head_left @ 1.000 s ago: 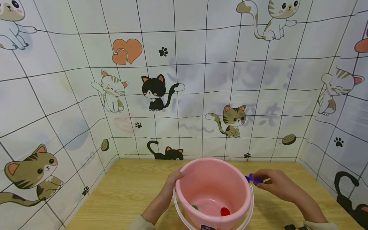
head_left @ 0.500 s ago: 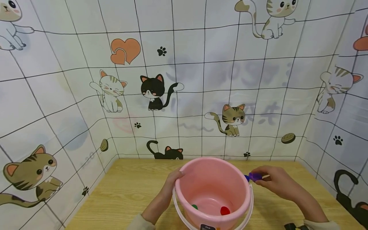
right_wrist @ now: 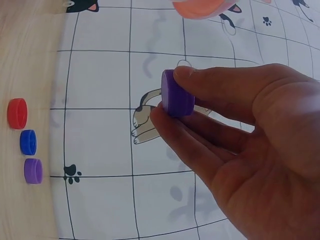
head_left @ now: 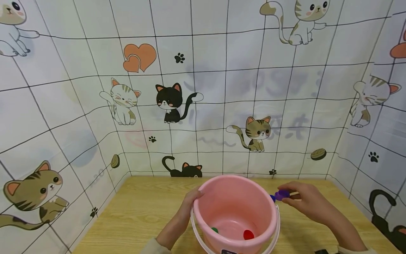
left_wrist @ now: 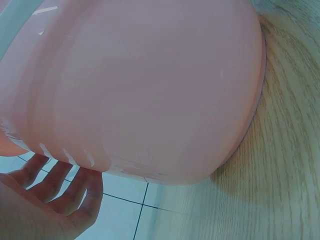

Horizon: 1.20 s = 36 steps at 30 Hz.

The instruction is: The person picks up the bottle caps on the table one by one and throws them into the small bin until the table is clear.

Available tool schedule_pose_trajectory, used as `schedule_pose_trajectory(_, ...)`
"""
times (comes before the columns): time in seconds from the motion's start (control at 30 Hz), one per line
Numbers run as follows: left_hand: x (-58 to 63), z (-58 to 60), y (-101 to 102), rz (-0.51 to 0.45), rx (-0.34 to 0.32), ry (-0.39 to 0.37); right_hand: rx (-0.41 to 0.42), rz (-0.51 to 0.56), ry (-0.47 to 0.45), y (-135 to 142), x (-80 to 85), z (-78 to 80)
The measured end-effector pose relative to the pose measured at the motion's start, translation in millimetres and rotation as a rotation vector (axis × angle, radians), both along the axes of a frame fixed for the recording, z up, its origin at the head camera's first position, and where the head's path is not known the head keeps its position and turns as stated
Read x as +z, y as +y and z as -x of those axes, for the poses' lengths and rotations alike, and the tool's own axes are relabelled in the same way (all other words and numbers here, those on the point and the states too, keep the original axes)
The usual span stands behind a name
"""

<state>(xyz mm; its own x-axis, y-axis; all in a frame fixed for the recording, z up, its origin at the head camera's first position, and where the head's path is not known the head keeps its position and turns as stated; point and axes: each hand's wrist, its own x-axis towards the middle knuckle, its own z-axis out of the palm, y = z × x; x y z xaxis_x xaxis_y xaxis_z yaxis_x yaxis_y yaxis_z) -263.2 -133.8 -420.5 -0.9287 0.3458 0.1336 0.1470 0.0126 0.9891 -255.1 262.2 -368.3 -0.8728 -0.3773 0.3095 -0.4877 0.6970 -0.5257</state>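
Note:
My left hand (head_left: 187, 208) grips the rim of the pink bucket (head_left: 234, 243), its thumb over the edge. In the left wrist view, the fingers (left_wrist: 72, 185) bear against the outside of the bucket wall. Just right of the bucket, my right hand (head_left: 304, 201) pinches a purple bottle cap (right_wrist: 176, 95) between thumb and fingers, above the table. Inside the bucket lie a red cap (head_left: 248, 234) and a green one (head_left: 215, 230), partly hidden by the near wall.
On the wooden table (head_left: 142, 204) beyond the bucket stand a red cap (right_wrist: 17, 113), a blue cap (right_wrist: 28, 142) and another purple cap (right_wrist: 33, 171). The white bucket handle (head_left: 203, 243) hangs forward. A cat-print cloth (head_left: 209, 116) walls the table in.
My right hand has risen slightly with the purple cap pinched in it. The left hand and the bucket have stayed in place.

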Motion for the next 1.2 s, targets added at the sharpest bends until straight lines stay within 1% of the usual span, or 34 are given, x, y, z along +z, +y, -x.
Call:
schedule_pose_trajectory(0.23,0.0,-0.3,-0.4,0.0,0.015,-0.008,0.015,0.004,0.068,-5.7,6.2,-6.5)
schedule_pose_trajectory(0.37,-0.1,0.3,0.5,-0.013,0.013,-0.014,0.024,-0.002,0.097,-10.4,11.3,-11.6)
schedule_pose_trajectory(0.6,-1.3,1.7,2.3,-0.002,0.026,-0.017,0.002,-0.008,0.187,-15.5,19.3,-21.8)
schedule_pose_trajectory(0.83,-1.5,2.9,3.7,-0.003,0.029,-0.011,0.063,0.022,0.299,-22.0,22.6,-24.6)
schedule_pose_trajectory(0.9,-1.9,3.2,3.7,-0.002,0.034,-0.011,0.08,0.015,0.292,-26.2,25.5,-23.9)
schedule_pose_trajectory(1.0,-1.9,3.0,3.4,-0.002,0.047,-0.015,0.09,-0.014,0.236,-34.0,33.2,-20.9)
schedule_pose_trajectory(1.07,-1.7,2.8,3.0,-0.003,0.051,-0.018,0.108,-0.029,0.215,-40.1,38.9,-17.0)
schedule_pose_trajectory(1.2,-1.4,2.3,2.7,-0.011,0.043,-0.022,0.15,-0.038,0.229,-51.2,50.5,-9.3)
